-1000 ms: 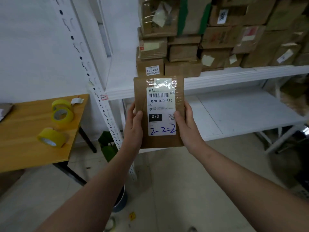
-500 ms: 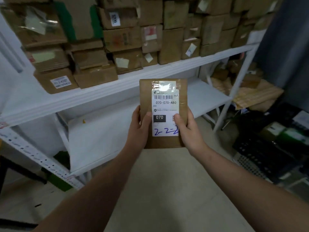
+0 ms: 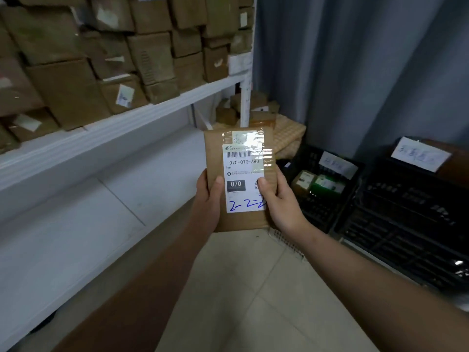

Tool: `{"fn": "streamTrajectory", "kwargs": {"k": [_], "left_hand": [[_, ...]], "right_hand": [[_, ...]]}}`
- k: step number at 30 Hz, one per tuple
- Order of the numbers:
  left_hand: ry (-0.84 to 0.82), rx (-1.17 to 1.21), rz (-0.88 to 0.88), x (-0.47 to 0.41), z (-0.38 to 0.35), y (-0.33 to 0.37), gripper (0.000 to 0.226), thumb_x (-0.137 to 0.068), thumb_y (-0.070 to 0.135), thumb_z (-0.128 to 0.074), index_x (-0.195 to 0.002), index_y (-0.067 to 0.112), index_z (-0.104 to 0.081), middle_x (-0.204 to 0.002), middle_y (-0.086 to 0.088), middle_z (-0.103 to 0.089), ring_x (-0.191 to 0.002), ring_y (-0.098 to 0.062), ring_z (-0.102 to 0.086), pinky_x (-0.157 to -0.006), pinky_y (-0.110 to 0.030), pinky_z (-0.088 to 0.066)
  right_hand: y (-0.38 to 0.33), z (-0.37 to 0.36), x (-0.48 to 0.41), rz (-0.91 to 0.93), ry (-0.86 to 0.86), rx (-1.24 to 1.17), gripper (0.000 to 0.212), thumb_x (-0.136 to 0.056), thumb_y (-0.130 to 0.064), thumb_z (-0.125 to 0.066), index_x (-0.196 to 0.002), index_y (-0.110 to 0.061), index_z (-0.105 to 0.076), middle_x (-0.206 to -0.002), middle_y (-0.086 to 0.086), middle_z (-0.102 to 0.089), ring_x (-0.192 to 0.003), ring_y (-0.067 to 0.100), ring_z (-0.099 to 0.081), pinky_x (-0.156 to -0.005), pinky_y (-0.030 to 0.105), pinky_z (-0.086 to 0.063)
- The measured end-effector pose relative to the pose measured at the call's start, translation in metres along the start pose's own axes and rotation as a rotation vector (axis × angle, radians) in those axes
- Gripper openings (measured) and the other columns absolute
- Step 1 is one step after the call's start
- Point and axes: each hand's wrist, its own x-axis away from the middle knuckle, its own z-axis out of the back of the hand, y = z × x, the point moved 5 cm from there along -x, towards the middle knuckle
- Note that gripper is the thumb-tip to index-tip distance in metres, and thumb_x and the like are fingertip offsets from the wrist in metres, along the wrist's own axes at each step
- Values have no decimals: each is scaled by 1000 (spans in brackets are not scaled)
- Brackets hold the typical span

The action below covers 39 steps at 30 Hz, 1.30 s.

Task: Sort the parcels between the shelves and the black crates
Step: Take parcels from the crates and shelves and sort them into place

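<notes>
Head view: parcel held up for reading, midway between shelving and crates, not yet placed.

Both hands grip a flat brown parcel (image 3: 215, 153) upright in the air above the floor: left hand (image 3: 206, 201) on its left edge, right hand (image 3: 281, 201) on its right, fingers (image 3: 218, 185) closed round it with the thumbs pressed on the front. Its white label (image 3: 243, 171) reads 070, with 2-2-2 in blue pen. White shelves (image 3: 127, 118) packed with cartons stand to the left, and two black crates (image 3: 406, 224) to the right. I'd judge this the deciding step. Next, that code must be matched to a shelf or a crate tag (image 3: 420, 153), which is too blurred to read.
</notes>
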Motion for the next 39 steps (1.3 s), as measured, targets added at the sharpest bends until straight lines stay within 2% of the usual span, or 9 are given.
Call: {"fn": "streamTrajectory", "kwargs": {"k": [10, 17, 20, 22, 25, 27, 32, 36, 39], "left_hand": [[-225, -63, 55, -109, -108, -32, 40, -102, 32, -36, -140, 20, -35, -107, 18, -58, -77, 20, -57, -62, 1, -42], [-429, -122, 81, -213, -167, -33, 37, -100, 36, -42, -136, 27, -42, -121, 10, -62, -89, 7, -61, -60, 0, -42], [-506, -108, 115, -264, -194, -36, 37, -97, 33, -50, -132, 24, -44, -123, 4, -62, -91, 2, -65, -67, -10, -48], [-519, -165, 137, -291, -210, -42, 51, -96, 40, -48, -143, 28, -31, -137, 9, -49, -111, -2, -53, -87, -19, -40], [-578, -213, 196, -323, -242, -60, 76, -87, 60, -52, -149, 40, -13, -147, 8, -37, -131, -16, -40, -108, -38, -31], [-665, -232, 219, -338, -271, -73, 80, -82, 64, -55, -147, 48, -10, -143, 14, -39, -127, -18, -46, -105, -48, -39], [-760, -223, 280, -364, -342, -92, 71, -96, 46, -46, -142, 58, 5, -129, 23, -38, -121, -12, -46, -100, -42, -42], [-709, -251, 314, -393, -396, -113, 68, -97, 50, -40, -141, 58, 11, -135, 19, -39, -123, -20, -49, -104, -51, -40], [-681, -269, 347, -417, -435, -137, 73, -95, 53, -41, -137, 59, 18, -146, 6, -38, -128, -27, -47, -106, -52, -37]], "right_hand": [[62, 88, -75, -121, 210, -16, 42, -97, -31, -52, -137, -36, -40, -120, -10, -66, -108, 8, -64, -97, 35, -50], [90, 137, -160, -220, 343, 34, 42, -94, -30, -59, -135, -26, -49, -117, -7, -67, -101, 5, -66, -81, 19, -52], [110, 161, -198, -237, 418, 193, 47, -87, -56, -59, -130, -38, -52, -121, -6, -64, -114, 16, -60, -97, 38, -49], [127, 177, -213, -298, 463, 224, 61, -79, -71, -58, -132, -45, -47, -126, -2, -58, -117, 17, -56, -100, 45, -46], [133, 200, -226, -332, 594, 211, 56, -87, -43, -64, -138, -34, -41, -122, -7, -60, -113, 13, -58, -99, 41, -48], [140, 223, -235, -370, 648, 270, 56, -91, -33, -62, -139, -25, -36, -114, -8, -60, -107, 12, -59, -94, 37, -50], [165, 275, -273, -370, 595, 549, 53, -96, -33, -51, -144, -26, -31, -126, -3, -52, -114, 17, -52, -95, 34, -44], [193, 319, -309, -399, 457, 729, 61, -98, -41, -41, -146, -47, -3, -136, 3, -35, -120, 22, -44, -98, 39, -43], [214, 350, -336, -460, 355, 816, 90, -83, -60, -57, -151, -36, -3, -140, 8, -32, -128, 27, -35, -106, 41, -36]]}}
